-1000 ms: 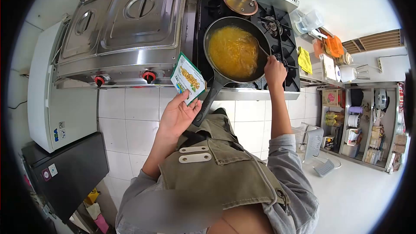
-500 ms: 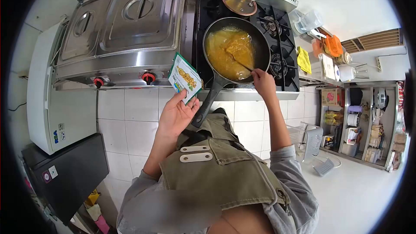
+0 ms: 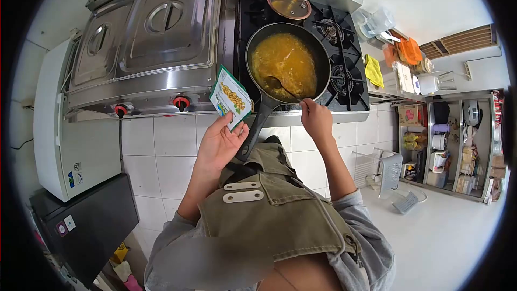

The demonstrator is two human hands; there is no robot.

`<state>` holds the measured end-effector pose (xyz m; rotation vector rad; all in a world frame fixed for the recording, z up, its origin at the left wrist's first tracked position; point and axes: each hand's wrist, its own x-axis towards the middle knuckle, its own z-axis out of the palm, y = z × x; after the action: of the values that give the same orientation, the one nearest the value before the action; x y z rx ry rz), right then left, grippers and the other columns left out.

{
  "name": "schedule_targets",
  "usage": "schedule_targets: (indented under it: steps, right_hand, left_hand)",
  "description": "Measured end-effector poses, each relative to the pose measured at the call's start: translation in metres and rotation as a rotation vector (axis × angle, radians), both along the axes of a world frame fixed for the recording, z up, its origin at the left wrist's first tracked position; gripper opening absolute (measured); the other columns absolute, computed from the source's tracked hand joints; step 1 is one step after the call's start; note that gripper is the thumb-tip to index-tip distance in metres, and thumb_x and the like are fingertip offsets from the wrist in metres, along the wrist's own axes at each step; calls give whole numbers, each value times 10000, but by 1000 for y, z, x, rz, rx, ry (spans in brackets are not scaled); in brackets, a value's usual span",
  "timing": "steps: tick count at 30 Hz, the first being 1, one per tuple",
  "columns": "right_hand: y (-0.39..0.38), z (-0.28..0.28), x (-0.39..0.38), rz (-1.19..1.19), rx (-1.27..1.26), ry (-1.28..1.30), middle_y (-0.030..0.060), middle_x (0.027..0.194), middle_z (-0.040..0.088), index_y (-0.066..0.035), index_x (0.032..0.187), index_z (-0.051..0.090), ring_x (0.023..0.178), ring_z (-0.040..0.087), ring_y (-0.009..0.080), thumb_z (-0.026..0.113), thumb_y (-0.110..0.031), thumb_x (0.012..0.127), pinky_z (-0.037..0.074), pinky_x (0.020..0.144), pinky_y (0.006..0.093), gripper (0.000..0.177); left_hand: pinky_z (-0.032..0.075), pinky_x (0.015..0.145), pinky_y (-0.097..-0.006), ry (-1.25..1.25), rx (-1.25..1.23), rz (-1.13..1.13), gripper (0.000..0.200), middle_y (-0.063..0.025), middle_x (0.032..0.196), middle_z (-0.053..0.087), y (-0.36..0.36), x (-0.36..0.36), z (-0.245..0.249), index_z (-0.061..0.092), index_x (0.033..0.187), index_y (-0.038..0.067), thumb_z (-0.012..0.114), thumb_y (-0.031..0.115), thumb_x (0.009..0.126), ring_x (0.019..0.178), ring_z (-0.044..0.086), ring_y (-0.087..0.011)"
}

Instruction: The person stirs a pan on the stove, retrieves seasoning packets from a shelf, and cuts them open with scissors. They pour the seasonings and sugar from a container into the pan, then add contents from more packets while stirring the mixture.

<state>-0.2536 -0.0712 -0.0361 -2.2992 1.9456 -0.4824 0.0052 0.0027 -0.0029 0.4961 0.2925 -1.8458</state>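
Observation:
My left hand [image 3: 219, 143] holds a green-edged white packet [image 3: 231, 98] with a food picture on it, left of the pan's handle. A deep black pan [image 3: 328, 70] sits on the stove and holds yellow-orange liquid [image 3: 285, 60]. My right hand [image 3: 318, 120] is closed on the handle of a dark spoon [image 3: 273, 82], at the pan's near right rim. The spoon's bowl rests in the liquid near the lower left of the pan. The pan's black handle [image 3: 255, 131] points toward my body.
Behind the pan stands a copper-coloured pot [image 3: 289, 4] with a glass lid. Steel lidded trays [image 3: 166, 19] with red knobs [image 3: 181, 103] are on the left. A yellow cloth [image 3: 373, 71] hangs at the right counter, and shelves [image 3: 452, 148] stand farther right.
The spoon has moved from the pan's middle to its lower left, and my right hand has shifted slightly left and down. The liquid looks calmer. My left hand still holds the packet.

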Motion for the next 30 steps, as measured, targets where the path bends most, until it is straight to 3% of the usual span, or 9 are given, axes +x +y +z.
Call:
schedule_targets:
  steps: [8, 15, 20, 22, 23, 25, 28, 29, 30]
  right_hand:
    - [-27, -5, -26, -114, -143, 232, 146, 539, 580, -94, 741, 589, 504, 590, 333, 525, -221, 857, 463, 461, 431, 183]
    - [-21, 0, -45, -240, -47, 158, 183, 615, 605, -81, 782, 592, 592, 600, 382, 503, -237, 872, 472, 531, 464, 201]
    - [5, 1, -46, -308, -67, 5, 188, 618, 599, -83, 806, 600, 587, 594, 379, 515, -230, 877, 454, 517, 469, 184]
    - [13, -2, -47, -316, -107, -11, 189, 614, 595, -92, 820, 605, 573, 589, 379, 512, -210, 882, 443, 498, 464, 163]
    - [18, 0, -41, -329, -136, -26, 188, 612, 595, -91, 829, 607, 563, 586, 377, 512, -198, 883, 441, 491, 460, 153]
    - [28, -4, -42, -315, -167, -15, 186, 612, 596, -84, 864, 608, 540, 578, 370, 507, -175, 888, 435, 477, 452, 137]
    - [45, -23, -40, -361, -171, -56, 165, 646, 614, -96, 892, 609, 552, 581, 345, 537, -141, 872, 426, 504, 429, 88]
    - [50, -27, -38, -357, -215, -97, 145, 660, 622, -92, 897, 607, 554, 579, 326, 548, -121, 864, 422, 525, 409, 73]
    - [54, -30, -36, -377, -181, -88, 131, 663, 625, -84, 907, 601, 550, 576, 309, 547, -117, 867, 420, 534, 399, 75]
  left_hand:
    - [435, 853, -359, -22, -37, 49, 169, 8, 1003, 638, 1, 9, 2, 594, 1034, 130, 583, 139, 866, 860, 592, -124]
    - [476, 666, -282, -319, -133, 377, 188, -115, 1006, 579, -29, 68, 8, 509, 1057, 16, 489, 75, 880, 767, 567, -183]
    - [467, 628, -268, -773, -248, 304, 227, -90, 933, 550, -91, 117, 39, 454, 1091, 18, 477, 100, 880, 725, 542, -160]
    - [445, 602, -253, -1121, -179, 97, 271, -79, 921, 547, -116, 126, 49, 431, 1119, 31, 504, 117, 873, 700, 539, -147]
    - [445, 602, -253, -1126, -192, 89, 271, -79, 921, 547, -124, 131, 47, 431, 1119, 31, 504, 117, 873, 700, 539, -147]
    - [462, 633, -297, -1594, -214, -131, 300, -127, 921, 565, -142, 137, 34, 423, 1139, 37, 502, 144, 869, 687, 559, -187]
    - [468, 690, -356, -2021, -191, -342, 305, -143, 877, 580, -149, 138, 21, 444, 1129, 67, 522, 192, 862, 681, 581, -264]
    - [450, 775, -408, -2241, -250, -325, 318, -177, 975, 574, -149, 140, 13, 470, 1117, 100, 556, 252, 852, 812, 583, -358]
    - [450, 775, -408, -2243, -276, -335, 318, -177, 975, 574, -146, 132, 19, 470, 1117, 100, 556, 252, 852, 812, 583, -358]
